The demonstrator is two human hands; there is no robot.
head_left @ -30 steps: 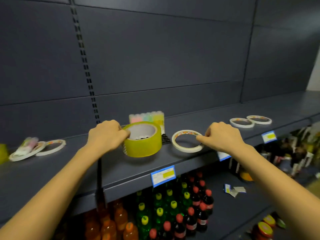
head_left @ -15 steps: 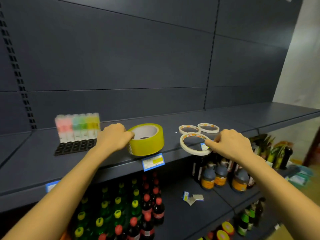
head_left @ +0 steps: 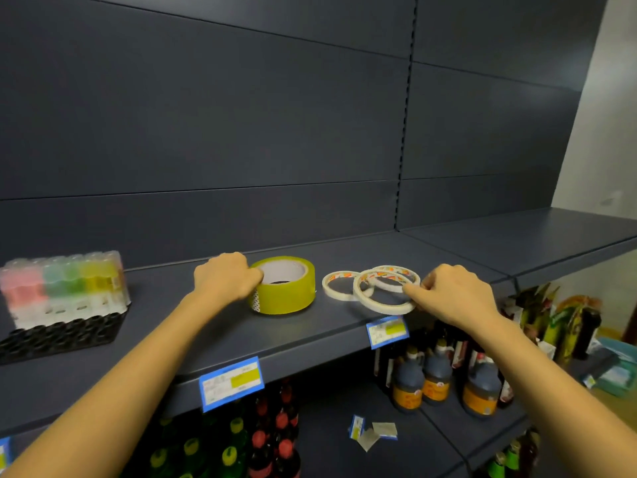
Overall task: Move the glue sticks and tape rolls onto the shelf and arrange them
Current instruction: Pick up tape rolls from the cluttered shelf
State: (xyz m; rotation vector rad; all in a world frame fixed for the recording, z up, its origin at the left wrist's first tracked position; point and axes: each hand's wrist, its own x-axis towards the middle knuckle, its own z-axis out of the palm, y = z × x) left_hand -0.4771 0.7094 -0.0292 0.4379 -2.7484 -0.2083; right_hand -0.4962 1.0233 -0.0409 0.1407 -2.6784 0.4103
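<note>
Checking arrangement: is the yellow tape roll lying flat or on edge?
Flat: yellow tape roll sits on the shelf, core hole facing up.

At the dark shelf (head_left: 310, 327), tape in each grip.
The left hand (head_left: 224, 277) grips the wide yellow tape roll (head_left: 286, 300); the right hand (head_left: 451, 291) pinches a thin white tape ring (head_left: 381, 307) overlapping two more rings (head_left: 335, 293).

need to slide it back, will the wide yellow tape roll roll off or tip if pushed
Probably won't roll: the yellow tape roll lies flat on the shelf, hole up. Tipping looks unlikely, as it is wider than tall. It likely slides as one stiff piece; the left hand grips its rim without visible denting.
</note>
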